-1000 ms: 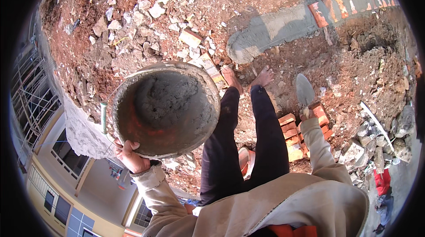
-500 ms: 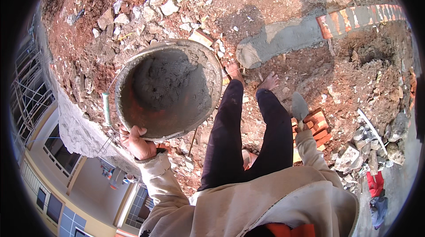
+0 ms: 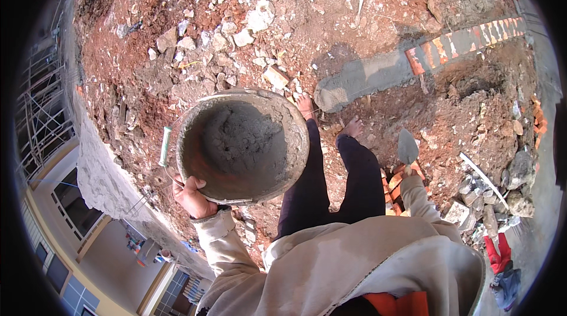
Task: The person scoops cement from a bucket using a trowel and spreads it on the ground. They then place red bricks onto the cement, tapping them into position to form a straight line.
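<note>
My left hand [image 3: 195,198] is closed on the near-left rim of a round bucket [image 3: 302,156], which hangs tilted in front of my legs. Grey wet mortar [image 3: 242,139] covers its bottom and inner wall. The bucket's wire handle, with a pale green grip [image 3: 165,146], sticks out on the left side. Over on the right, my right hand [image 3: 409,174] is wrapped round the handle of a pointed trowel [image 3: 407,147], blade facing away from me. My sleeve and the trowel partly hide those fingers. The blade looks grey and has no clump of mortar on it.
A mortar strip [image 3: 360,82] runs right, with a row of bricks [image 3: 455,44] set on its far part. Loose bricks [image 3: 394,189] lie below the trowel. Rubble [image 3: 177,44] covers the uneven soil. A person in red trousers [image 3: 499,254] is at lower right; a building [image 3: 118,257] stands lower left.
The bucket and my left hand have come closer to my body and to the right, now overlapping my left leg. My right hand still holds the trowel. The view has shifted slightly.
</note>
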Tool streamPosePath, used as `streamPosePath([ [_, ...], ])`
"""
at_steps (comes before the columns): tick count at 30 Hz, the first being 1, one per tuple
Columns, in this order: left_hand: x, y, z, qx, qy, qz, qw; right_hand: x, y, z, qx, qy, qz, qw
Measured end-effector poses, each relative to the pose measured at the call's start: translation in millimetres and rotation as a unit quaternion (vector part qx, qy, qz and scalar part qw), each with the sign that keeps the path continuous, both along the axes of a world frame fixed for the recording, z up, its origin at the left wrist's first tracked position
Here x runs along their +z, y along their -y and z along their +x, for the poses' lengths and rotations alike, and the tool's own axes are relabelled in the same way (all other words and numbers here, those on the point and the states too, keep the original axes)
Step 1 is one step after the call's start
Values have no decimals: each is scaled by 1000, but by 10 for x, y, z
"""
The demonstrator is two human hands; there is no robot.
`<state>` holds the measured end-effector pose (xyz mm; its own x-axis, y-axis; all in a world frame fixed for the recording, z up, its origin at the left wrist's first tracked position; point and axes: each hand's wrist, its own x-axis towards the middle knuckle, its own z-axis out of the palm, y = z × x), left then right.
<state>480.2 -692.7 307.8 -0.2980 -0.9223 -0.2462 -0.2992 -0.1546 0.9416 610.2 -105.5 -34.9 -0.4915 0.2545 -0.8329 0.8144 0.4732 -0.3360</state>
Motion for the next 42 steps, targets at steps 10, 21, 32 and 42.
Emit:
streamPosePath([
  [10, -74, 349, -74, -57, 15, -35, 998, 153, 462, 340, -34, 29, -10, 999],
  [21, 316, 177, 208, 5, -46, -56, 997, 319, 208, -208, 64, 26, 17, 997],
  [32, 64, 296, 223, -26, 7, 15, 1000, 549, 359, -229, 55, 67, 25, 996],
  [42, 535, 97, 552, -26, -72, -109, 991, 1194, 699, -690, 49, -32, -100, 993],
])
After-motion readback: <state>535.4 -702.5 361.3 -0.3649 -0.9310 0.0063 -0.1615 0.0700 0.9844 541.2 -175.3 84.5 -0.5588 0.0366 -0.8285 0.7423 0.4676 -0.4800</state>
